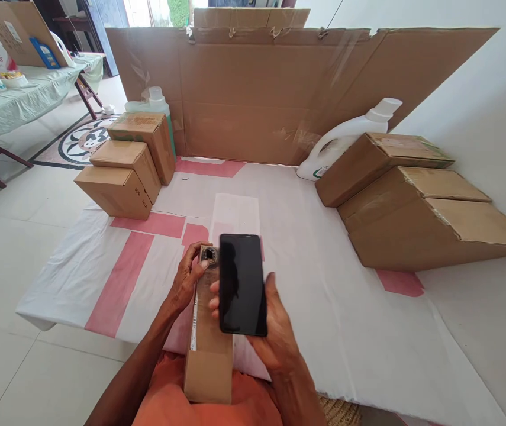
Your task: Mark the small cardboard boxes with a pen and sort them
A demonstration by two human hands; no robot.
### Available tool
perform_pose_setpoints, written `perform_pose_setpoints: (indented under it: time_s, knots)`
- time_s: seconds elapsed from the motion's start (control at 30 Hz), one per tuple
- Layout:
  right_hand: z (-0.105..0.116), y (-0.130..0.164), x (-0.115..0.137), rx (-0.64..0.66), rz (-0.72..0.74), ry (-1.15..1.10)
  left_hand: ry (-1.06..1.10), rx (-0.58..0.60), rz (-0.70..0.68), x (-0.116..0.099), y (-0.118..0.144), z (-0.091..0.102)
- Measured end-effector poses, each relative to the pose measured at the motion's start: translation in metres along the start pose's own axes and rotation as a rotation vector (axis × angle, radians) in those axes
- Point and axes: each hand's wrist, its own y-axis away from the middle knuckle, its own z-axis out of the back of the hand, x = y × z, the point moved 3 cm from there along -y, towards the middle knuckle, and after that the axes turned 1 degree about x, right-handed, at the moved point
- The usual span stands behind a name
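My right hand (274,331) holds a black phone (242,285) with a dark screen, upright over the near edge of the white and pink sheet (306,248). My left hand (187,279) grips the top of a narrow cardboard box (208,355) that rests on my lap; its thumb lies on the box's far end beside a small round dark mark. The phone partly covers the box's right side.
Three stacked cardboard boxes (123,165) stand at the left of the sheet and three larger ones (412,201) at the right. A white detergent jug (345,139) leans behind them. A cardboard wall (257,89) closes the back. A table with a green cloth (17,94) stands far left.
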Motion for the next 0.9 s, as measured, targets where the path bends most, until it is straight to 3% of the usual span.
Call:
perform_pose_setpoints:
  time_s: [0.1,0.23,0.3,0.4,0.67,0.8,0.9]
  knots:
    - [0.046,0.007,0.024,-0.285,0.128,0.152,0.070,-0.028,-0.016,0.001,-0.001,0.003]
    - [0.123,0.018,0.046,-0.785,0.309,0.696,0.087,-0.051,-0.015,0.005,0.000,0.006]
    - [0.153,0.020,0.046,-0.900,0.334,0.851,0.079,-0.055,-0.015,0.005,-0.001,0.006]
    - [0.181,0.022,0.041,-0.953,0.333,0.935,0.057,-0.055,-0.011,0.006,-0.001,0.005]
    - [0.203,0.027,0.039,-1.063,0.302,1.237,0.022,-0.086,0.040,0.016,-0.001,0.008]
    - [0.203,0.030,0.044,-1.076,0.320,1.384,0.003,-0.131,0.044,0.025,0.000,0.010]
    - [0.192,0.035,0.039,-1.086,0.388,1.508,0.007,-0.185,0.069,0.037,0.015,0.012]
